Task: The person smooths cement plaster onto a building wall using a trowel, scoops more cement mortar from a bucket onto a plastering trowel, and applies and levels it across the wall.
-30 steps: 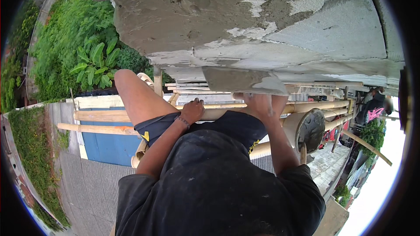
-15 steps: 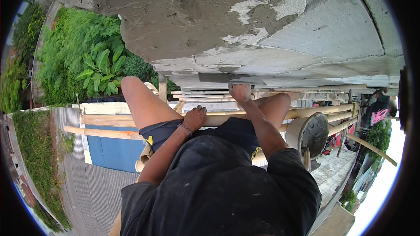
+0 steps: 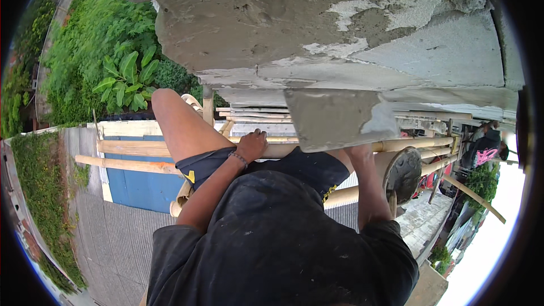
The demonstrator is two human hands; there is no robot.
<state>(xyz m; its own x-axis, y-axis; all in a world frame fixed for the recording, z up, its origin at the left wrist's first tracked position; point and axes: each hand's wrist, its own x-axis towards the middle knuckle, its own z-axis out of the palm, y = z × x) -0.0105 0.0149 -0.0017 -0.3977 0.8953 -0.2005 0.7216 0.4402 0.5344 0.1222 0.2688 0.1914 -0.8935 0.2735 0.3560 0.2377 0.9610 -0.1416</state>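
A flat plastering trowel (image 3: 334,118) is tilted up in front of the wall, its broad face turned toward me. Wet grey mortar coats most of it, and a paler bare patch shows at its right end. My right hand (image 3: 358,153) is closed behind the lower right edge; the handle is hidden. My left hand (image 3: 251,145) lies curled over a thick bamboo pole (image 3: 279,151) by my lap, its fingertips partly out of sight. Ahead, the wall (image 3: 226,34) carries dark wet mortar at left and middle, with lighter rough concrete to the right.
A bucket (image 3: 402,175) with a grey, mortar-smeared mouth stands by my right arm. Bamboo scaffold poles (image 3: 130,164) run crosswise beneath me. Lower down lie a blue panel (image 3: 141,187) and a corrugated roof (image 3: 113,238). Another person (image 3: 486,147) is at the far right.
My right hand has drawn the trowel back from the wall's lower part, toward me and rightward, turning its mortar-covered face into view. My left hand stays on the pole.
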